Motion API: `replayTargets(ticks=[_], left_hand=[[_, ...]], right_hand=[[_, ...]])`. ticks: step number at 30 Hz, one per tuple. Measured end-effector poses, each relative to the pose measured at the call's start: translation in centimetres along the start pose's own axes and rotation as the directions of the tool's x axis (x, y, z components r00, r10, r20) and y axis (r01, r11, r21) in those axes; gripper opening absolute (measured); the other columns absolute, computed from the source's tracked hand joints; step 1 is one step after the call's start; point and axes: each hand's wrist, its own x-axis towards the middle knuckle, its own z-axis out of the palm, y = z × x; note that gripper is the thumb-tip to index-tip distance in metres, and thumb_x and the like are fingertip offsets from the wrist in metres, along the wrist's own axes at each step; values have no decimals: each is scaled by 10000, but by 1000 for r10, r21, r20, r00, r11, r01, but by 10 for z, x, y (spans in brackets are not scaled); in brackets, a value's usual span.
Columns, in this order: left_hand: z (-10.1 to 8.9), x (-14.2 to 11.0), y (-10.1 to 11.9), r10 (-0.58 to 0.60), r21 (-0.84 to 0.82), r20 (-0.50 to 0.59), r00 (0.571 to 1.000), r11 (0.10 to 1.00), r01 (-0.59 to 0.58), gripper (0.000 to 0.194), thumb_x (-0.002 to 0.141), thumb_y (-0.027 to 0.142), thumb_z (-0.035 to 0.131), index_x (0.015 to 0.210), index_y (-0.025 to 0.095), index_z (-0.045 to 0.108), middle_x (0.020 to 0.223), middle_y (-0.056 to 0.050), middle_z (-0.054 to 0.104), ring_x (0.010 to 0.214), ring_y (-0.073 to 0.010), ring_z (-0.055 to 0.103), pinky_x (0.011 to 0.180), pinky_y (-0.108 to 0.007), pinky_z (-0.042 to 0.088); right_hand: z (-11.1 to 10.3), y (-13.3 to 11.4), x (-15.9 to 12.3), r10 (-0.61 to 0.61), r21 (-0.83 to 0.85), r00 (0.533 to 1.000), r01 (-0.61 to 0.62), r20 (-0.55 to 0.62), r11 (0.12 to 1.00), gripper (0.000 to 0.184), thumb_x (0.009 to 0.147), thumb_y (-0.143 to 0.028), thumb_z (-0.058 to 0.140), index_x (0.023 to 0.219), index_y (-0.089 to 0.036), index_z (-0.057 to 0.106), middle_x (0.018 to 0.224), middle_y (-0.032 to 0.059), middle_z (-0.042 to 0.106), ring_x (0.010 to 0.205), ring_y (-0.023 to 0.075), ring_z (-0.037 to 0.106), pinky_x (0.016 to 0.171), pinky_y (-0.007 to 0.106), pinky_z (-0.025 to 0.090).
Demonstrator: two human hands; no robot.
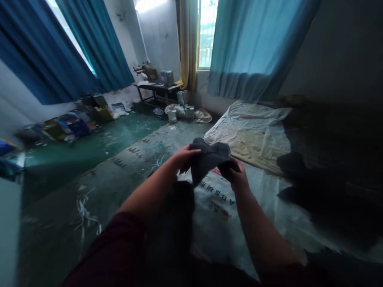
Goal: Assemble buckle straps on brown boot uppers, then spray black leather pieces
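Between my two hands hangs a piece of dark fabric (209, 157), folded and bent so its full shape cannot be made out. My left hand (186, 156) grips it at the left side, thumb lying on top. At the right end my right hand (238, 174) is closed on a drooping part of the same fabric. Below it a white printed sack (220, 195) lies spread on the floor with black and red markings. Dark, blurred pieces (299, 179) are heaped to the right of the sack.
A large pale sheet (254, 127) covers the floor ahead. Loose white strips (85, 211) lie at the left. Against the far wall stands a table (158, 88) with tins and a machine, and boxes (72, 123) line the left wall. Curtains (254, 48) hang at the windows.
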Motion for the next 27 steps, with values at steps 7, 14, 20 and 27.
replayTargets(ticks=[7, 14, 20, 27], left_hand=[[-70, -140, 6, 302, 265, -219, 928, 934, -241, 363, 531, 198, 747, 871, 119, 647, 805, -21, 682, 840, -247, 615, 803, -365, 486], [-112, -187, -163, -213, -122, -374, 903, 976, 180, 504, 451, 231, 793, 919, 165, 620, 902, -70, 692, 921, -294, 620, 843, -417, 476], [-124, -170, -242, -268, -205, -495, 827, 961, 188, 475, 479, 243, 808, 900, 154, 606, 881, -84, 691, 952, -292, 618, 874, -402, 470], [-131, -152, -255, -226, -251, -590, 775, 964, 91, 705, 529, 314, 806, 1145, 182, 490, 1071, -103, 637, 1038, -255, 584, 899, -343, 457]], right_hand=[[62, -9, -71, -67, 246, 967, 5, 247, 969, 634, 658, -373, 662, 1200, -230, 365, 945, 16, 670, 887, 191, 625, 820, 376, 491], [51, 121, -159, 314, -231, 892, -247, 325, 941, 529, 663, -382, 575, 1137, -182, 449, 1058, 118, 638, 1008, 279, 592, 886, 452, 468], [39, 152, -172, 435, -399, 884, -342, 170, 851, 497, 619, -428, 607, 1035, -172, 509, 1163, 153, 583, 1219, 312, 420, 1004, 468, 353], [51, 137, -155, 605, -359, 744, -503, 284, 786, 393, 583, -527, 644, 703, -156, 599, 672, 117, 702, 720, 310, 682, 663, 420, 558]])
